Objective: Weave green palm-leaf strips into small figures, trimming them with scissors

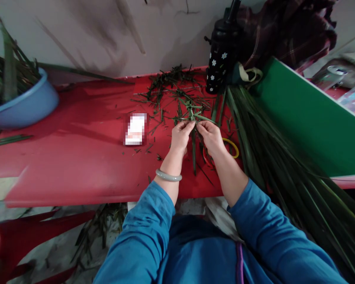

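A small figure woven from green leaf strips [190, 107] is held over the red table [85, 165], its strips sticking out to the sides and one hanging down toward me. My left hand [182, 136], with a grey bangle on the wrist, pinches its lower part. Close beside it, my right hand [209, 135] pinches the same part from the right, the fingertips of both hands nearly touching. Scissors with red and yellow handles [234, 148] lie partly hidden under my right hand and wrist.
Leaf scraps [170, 81] litter the table's back. A blurred white rectangle [136, 129] lies left of my hands. Long leaves [254, 134], a black flowered tumbler [217, 59] and a green board [313, 122] stand or lie rightward. A blue basin [26, 106] of leaves sits far left.
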